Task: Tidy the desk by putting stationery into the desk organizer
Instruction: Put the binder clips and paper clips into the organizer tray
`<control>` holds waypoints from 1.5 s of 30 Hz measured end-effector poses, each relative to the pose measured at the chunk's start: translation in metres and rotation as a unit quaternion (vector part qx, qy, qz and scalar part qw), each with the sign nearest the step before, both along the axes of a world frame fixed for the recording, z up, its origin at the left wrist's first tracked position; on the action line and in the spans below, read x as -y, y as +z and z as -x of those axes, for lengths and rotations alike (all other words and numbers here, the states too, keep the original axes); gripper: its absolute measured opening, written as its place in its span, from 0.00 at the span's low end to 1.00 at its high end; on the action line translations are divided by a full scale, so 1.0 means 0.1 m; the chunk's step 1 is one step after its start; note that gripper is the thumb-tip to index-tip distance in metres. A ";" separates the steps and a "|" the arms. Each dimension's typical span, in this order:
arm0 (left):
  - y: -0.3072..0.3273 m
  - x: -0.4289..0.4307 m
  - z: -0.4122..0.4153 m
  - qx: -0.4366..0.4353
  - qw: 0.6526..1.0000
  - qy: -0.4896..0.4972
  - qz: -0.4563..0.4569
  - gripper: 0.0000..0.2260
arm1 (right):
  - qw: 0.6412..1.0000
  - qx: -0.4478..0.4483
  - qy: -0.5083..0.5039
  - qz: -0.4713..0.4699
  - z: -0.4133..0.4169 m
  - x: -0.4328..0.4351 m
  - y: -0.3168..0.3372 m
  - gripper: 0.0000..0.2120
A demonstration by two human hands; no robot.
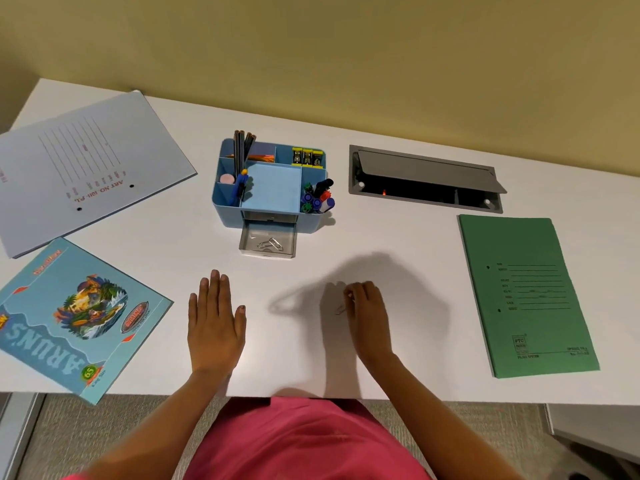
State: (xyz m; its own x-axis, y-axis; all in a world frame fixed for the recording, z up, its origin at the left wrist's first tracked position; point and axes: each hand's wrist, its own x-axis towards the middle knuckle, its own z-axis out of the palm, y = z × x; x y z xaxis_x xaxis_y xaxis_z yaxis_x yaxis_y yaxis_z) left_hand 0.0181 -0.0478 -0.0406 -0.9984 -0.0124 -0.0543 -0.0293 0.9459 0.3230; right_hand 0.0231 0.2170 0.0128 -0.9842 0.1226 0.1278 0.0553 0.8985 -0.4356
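Note:
A blue desk organizer (225, 199) stands at the middle of the white desk (398, 237), holding pencils, pens, markers, binder clips and a pad of blue notes. Its clear drawer (244, 237) is pulled out toward me and has paper clips (270, 243) in it. My left hand (214, 323) lies flat on the desk, fingers straight, in front of the drawer and to its left. My right hand (367, 310) is lower right of the drawer, fingers curled over a small paper clip (341, 309) on the desk; the fingertips touch or pinch it.
A white ruled file (86, 168) lies at the far left, with a blue notebook (69, 320) below it at the desk's front edge. A green file (526, 296) lies at the right. An open grey cable hatch (426, 178) sits behind it, near the wall.

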 end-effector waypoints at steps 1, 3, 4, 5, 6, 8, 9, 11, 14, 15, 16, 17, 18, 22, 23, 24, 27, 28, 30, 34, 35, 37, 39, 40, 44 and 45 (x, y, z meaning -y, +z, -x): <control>0.00 0.00 0.00 -0.001 1.000 0.000 0.002 0.27 | 1.000 0.009 -0.009 -0.002 -0.04 -0.08 -0.03 0.06; 0.00 0.01 0.00 -0.003 1.000 0.000 0.005 0.27 | 1.000 0.020 -0.023 -0.003 -0.10 -0.21 -0.07 0.09; 0.00 0.01 -0.01 -0.003 1.000 0.000 0.006 0.27 | 0.999 0.025 -0.031 -0.001 -0.11 -0.26 -0.10 0.11; 0.00 0.01 -0.01 -0.003 1.000 -0.001 0.007 0.27 | 0.999 0.030 -0.038 0.002 -0.12 -0.30 -0.11 0.11; 0.00 0.01 -0.01 -0.002 1.000 -0.002 0.009 0.27 | 0.998 0.038 -0.041 0.005 -0.12 -0.33 -0.12 0.11; -0.01 0.02 0.00 0.000 1.000 -0.005 0.012 0.27 | 0.998 0.048 -0.036 0.005 -0.12 -0.36 -0.14 0.11; -0.01 0.02 0.00 0.001 1.000 -0.005 0.013 0.27 | 0.998 0.053 -0.033 0.003 -0.12 -0.37 -0.14 0.10; -0.01 0.02 0.00 0.001 1.000 -0.005 0.013 0.27 | 0.997 0.061 -0.036 0.006 -0.09 -0.38 -0.15 0.09; -0.01 0.01 0.00 -0.001 1.000 -0.007 0.011 0.27 | 0.993 0.108 -0.041 0.013 0.00 -0.42 -0.20 0.05; -0.01 0.01 0.00 -0.001 1.000 -0.007 0.011 0.27 | 0.990 0.135 -0.039 0.015 0.04 -0.44 -0.21 0.04; -0.01 0.01 0.00 -0.001 1.000 -0.006 0.012 0.27 | 0.986 0.160 -0.037 0.021 0.08 -0.46 -0.22 0.03; -0.01 0.01 0.00 0.000 1.000 -0.006 0.012 0.27 | 0.983 0.178 -0.038 0.029 0.13 -0.48 -0.23 0.02; -0.01 0.02 0.00 0.000 1.000 -0.007 0.011 0.28 | 0.980 0.192 -0.041 0.034 0.16 -0.48 -0.22 0.02; -0.02 0.02 -0.01 0.001 1.000 -0.007 0.008 0.28 | 0.985 0.150 -0.037 0.076 0.30 -0.31 -0.09 0.04; -0.01 0.02 -0.01 0.001 1.000 -0.007 0.008 0.28 | 0.988 0.116 -0.025 0.094 0.34 -0.20 -0.03 0.06; -0.01 0.02 -0.01 0.001 1.000 -0.006 0.008 0.28 | 0.991 0.079 -0.009 0.107 0.39 -0.06 0.04 0.07; -0.02 0.02 0.00 0.005 1.000 -0.007 0.010 0.28 | 0.991 -0.019 0.040 0.123 0.62 0.37 0.21 0.07; -0.02 0.02 0.00 0.007 1.000 -0.007 0.013 0.28 | 0.990 -0.026 0.052 0.130 0.71 0.50 0.25 0.06; -0.02 0.02 0.01 0.009 1.000 -0.005 0.015 0.28 | 0.990 0.004 0.075 0.117 0.89 0.72 0.27 0.03; -0.02 0.03 0.00 0.015 1.000 -0.005 0.018 0.28 | 0.990 -0.009 0.126 0.065 1.14 0.98 0.19 0.06; -0.02 0.03 0.00 0.015 1.000 -0.005 0.019 0.28 | 0.990 -0.005 0.129 0.059 1.17 1.00 0.15 0.06; -0.01 0.02 0.00 0.013 1.000 -0.006 0.020 0.28 | 0.989 0.018 0.138 0.049 1.21 1.00 0.09 0.07; -0.01 0.02 0.00 0.012 1.000 -0.006 0.019 0.28 | 0.989 0.026 0.139 0.044 1.21 0.97 0.05 0.08; -0.01 0.02 0.00 0.011 1.000 -0.006 0.018 0.28 | 0.989 0.017 0.138 0.045 1.20 0.95 0.06 0.09; -0.01 0.02 0.00 0.012 1.000 -0.008 0.019 0.28 | 0.988 -0.060 0.098 0.101 1.01 0.81 0.21 0.07; -0.01 0.03 0.00 0.012 1.000 -0.008 0.019 0.28 | 0.985 -0.096 0.090 0.115 0.93 0.74 0.23 0.06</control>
State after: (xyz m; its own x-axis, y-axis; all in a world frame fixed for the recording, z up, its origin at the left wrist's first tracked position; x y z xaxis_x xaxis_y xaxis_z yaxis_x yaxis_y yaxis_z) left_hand 0.0178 -0.0503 -0.0418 -0.9970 0.0001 -0.0776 -0.0222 0.9577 0.2868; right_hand -0.0694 0.1434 0.0360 -0.9531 -0.0045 0.3027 -0.1990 0.7629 -0.6152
